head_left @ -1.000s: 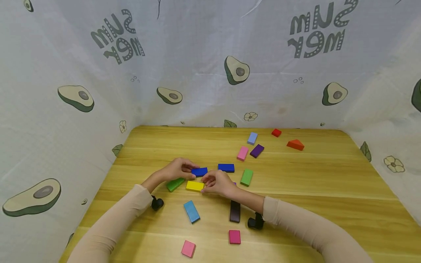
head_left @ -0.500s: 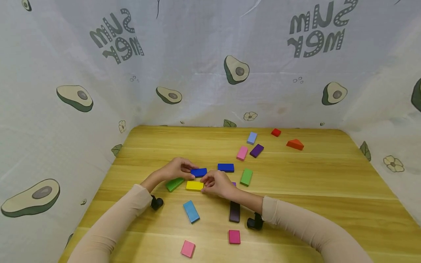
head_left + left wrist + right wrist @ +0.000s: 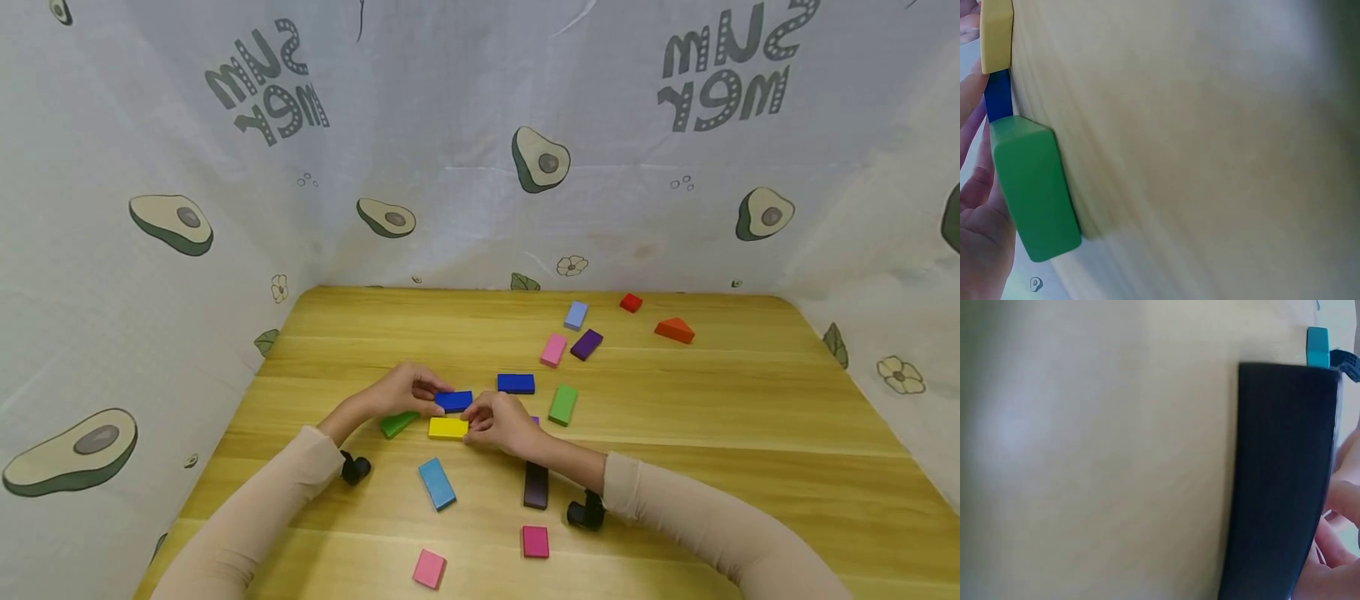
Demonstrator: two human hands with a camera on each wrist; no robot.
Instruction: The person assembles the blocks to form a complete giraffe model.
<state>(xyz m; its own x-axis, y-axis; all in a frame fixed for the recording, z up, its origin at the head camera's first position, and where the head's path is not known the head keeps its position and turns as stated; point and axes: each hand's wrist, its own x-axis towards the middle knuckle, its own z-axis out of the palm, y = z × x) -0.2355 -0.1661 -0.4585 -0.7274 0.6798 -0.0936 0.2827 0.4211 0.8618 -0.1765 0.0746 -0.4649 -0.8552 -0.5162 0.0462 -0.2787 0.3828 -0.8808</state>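
Note:
In the head view my left hand (image 3: pixel 405 390) pinches the left end of a blue block (image 3: pixel 454 402). Just in front of that block lies a yellow block (image 3: pixel 447 429), its right end between the thumb and fingers of my right hand (image 3: pixel 504 423). A green block (image 3: pixel 398 423) is partly covered by my left hand; the left wrist view shows this green block (image 3: pixel 1038 194) large, beside the left hand (image 3: pixel 985 231), with the blue block (image 3: pixel 999 97) and yellow block (image 3: pixel 996 34) beyond. The right wrist view shows a dark block (image 3: pixel 1282 481) beside the right hand (image 3: pixel 1335 550).
Around the hands lie a second blue block (image 3: pixel 516 384), a second green block (image 3: pixel 562 405), a light blue block (image 3: pixel 437 483) and a magenta block (image 3: pixel 536 542). Farther back are a pink block (image 3: pixel 553 350), a purple block (image 3: pixel 587 344) and a red-orange triangle (image 3: pixel 675 331).
The blue block in my left hand has moved slightly toward the front of the table, closer to the yellow one. The yellow block and my right hand have shifted slightly right and forward.

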